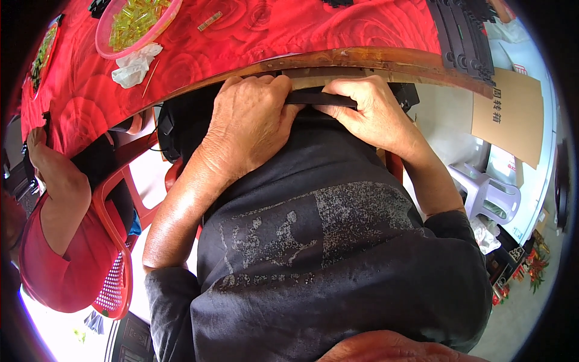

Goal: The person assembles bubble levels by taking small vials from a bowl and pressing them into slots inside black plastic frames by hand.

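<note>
A narrow black strip (322, 99) spans the gap between my two hands, just below the table's wooden edge and in front of my dark shirt. My left hand (252, 108) is closed round the strip's left end, its knuckles up by the edge. At the other end, my right hand (369, 107) pinches the strip between thumb and fingers. Both ends are covered by my hands, so its full shape cannot be made out. Similar-looking black strips with hooked ends (463, 37) lie side by side on the table to the right.
A red rose-patterned cloth (265, 30) covers the table, with its wooden edge (374, 56) showing. At far left stands a pink basket (100, 37) of yellow clear pieces, beside crumpled tissue (134, 65). A person in red (63, 253) sits left; a cardboard box (509, 120) stands right.
</note>
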Demonstrator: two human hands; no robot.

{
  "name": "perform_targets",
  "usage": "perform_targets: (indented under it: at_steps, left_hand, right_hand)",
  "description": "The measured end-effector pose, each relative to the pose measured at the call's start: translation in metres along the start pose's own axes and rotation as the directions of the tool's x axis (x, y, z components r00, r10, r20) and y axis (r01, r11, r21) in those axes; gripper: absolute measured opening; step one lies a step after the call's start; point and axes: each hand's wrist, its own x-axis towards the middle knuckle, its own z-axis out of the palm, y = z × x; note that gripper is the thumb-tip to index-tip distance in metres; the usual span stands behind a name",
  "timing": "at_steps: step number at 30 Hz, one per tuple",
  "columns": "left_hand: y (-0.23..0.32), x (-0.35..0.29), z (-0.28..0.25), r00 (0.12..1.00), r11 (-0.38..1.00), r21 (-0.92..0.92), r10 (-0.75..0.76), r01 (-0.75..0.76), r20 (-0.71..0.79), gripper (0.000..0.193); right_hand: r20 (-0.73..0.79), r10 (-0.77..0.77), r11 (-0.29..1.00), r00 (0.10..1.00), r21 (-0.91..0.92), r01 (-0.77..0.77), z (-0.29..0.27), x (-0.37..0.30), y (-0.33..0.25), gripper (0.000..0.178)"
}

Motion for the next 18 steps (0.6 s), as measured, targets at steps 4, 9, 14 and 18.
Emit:
perform_targets:
  at_steps: [4,9,14,18]
  left_hand:
    - [-0.0029,0.0006,-0.0038,0.998,0.998,0.06,0.023,-0.02,-0.05,0.026]
    - [0.0022,0.0032,-0.0089,0.998,0.999,0.014,-0.045,0.046,-0.032,0.029]
    - [0.0034,0.003,-0.008,0.997,0.998,0.017,-0.067,0.068,-0.029,0.03]
    - [0.0013,0.0026,-0.0084,0.997,0.997,0.01,-0.076,0.076,-0.019,0.03]
  right_hand:
    - [-0.038,0.014,0.999,0.999,0.031,-0.013,-0.0002,0.0004,-0.002,0.017]
    - [-0.052,-0.007,1.0,0.999,0.028,0.008,-0.0022,-0.0009,-0.0014,0.017]
    - [0.01,0.005,1.0,1.0,0.01,-0.005,-0.003,-0.0006,0.0018,0.019]
    - [0.012,-0.045,0.999,0.999,0.011,0.045,-0.0024,-0.0014,0.0042,0.019]
